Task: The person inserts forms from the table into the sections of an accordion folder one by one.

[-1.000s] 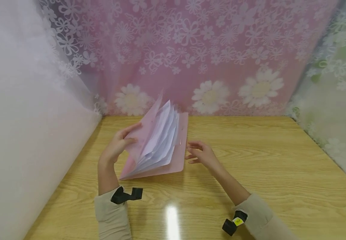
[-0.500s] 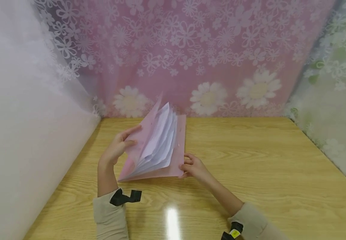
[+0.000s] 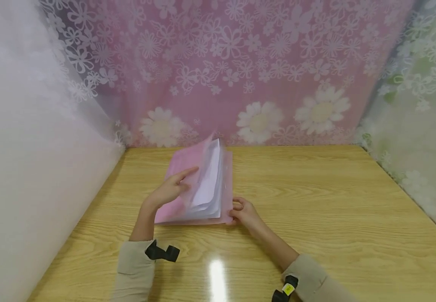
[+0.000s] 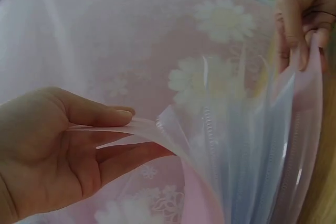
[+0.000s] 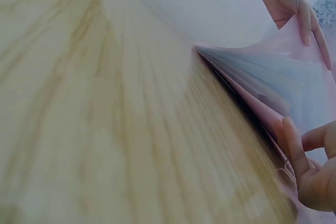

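Note:
A pink file folder (image 3: 183, 161) stands partly spread on the wooden table, its spine to the left. Inside are clear plastic sleeves (image 4: 247, 156) with white sheets (image 3: 208, 180), fanned between the two covers. My left hand (image 3: 166, 193) pinches the front cover near its free edge, thumb on one face and fingers on the other, and keeps it lifted at a slant. At the lower right corner, my right hand (image 3: 249, 214) grips the back cover between thumb and fingers. The right wrist view shows that cover's edge (image 5: 268, 114) low over the tabletop.
Wood-grain table (image 3: 316, 201) extends around the folder, widest to the right. A pink flowered curtain (image 3: 210, 84) hangs along the back edge. White sheeting (image 3: 44, 147) borders the left side and a green-white flowered sheet (image 3: 425, 126) the right.
My right hand has come from beside the folder to grip its lower right corner. My left hand has swung the front cover rightward and lower, and the sheets fan less widely.

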### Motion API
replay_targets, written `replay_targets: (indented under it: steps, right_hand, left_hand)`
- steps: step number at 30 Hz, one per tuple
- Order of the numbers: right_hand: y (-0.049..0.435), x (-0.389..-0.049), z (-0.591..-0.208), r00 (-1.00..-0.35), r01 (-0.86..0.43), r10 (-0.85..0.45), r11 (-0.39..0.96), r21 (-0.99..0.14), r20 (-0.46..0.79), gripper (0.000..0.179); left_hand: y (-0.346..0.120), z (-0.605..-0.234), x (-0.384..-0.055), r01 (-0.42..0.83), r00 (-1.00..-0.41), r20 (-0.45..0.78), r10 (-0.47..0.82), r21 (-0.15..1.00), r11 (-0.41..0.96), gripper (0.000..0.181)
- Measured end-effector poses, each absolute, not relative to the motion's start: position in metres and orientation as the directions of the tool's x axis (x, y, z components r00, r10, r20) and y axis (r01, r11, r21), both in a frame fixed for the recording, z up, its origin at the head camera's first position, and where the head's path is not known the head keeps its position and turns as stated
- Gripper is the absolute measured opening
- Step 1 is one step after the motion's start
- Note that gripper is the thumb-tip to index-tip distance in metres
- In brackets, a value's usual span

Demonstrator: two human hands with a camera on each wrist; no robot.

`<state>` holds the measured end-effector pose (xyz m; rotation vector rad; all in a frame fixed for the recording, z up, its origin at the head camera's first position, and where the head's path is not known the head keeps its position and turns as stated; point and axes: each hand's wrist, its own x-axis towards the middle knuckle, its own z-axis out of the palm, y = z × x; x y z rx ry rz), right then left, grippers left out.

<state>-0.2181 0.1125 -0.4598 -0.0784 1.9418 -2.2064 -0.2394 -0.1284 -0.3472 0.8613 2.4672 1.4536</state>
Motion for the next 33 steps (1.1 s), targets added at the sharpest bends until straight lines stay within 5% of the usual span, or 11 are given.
replay_targets:
  steps: [12, 18, 27, 33]
  right_hand:
    - [0.118, -0.218, -0.470, -0.971, 0.086, -0.228, -0.084, -0.993, -0.065, 0.047]
    - [0.118, -0.218, -0.470, -0.969, 0.073, -0.240, -0.056, -0.996, -0.058, 0.047]
    - [0.121, -0.219, -0.470, -0.955, 0.069, -0.294, -0.061, -0.996, -0.048, 0.052]
    - [0.123, -0.220, -0.470, -0.953, 0.047, -0.302, -0.045, -0.998, -0.031, 0.050]
  left_hand:
    - [-0.093, -0.391, -0.243, 0.435, -0.859, 0.167, 0.484, 0.736, 0.519, 0.046]
    - [-0.077, -0.406, -0.245, 0.538, -0.822, 0.228, 0.522, 0.612, 0.579, 0.036]
    - [-0.045, -0.427, -0.240, 0.668, -0.716, 0.120, 0.688, 0.406, 0.624, 0.048]
    - [-0.036, -0.438, -0.234, 0.667, -0.726, 0.038, 0.686, 0.277, 0.691, 0.074]
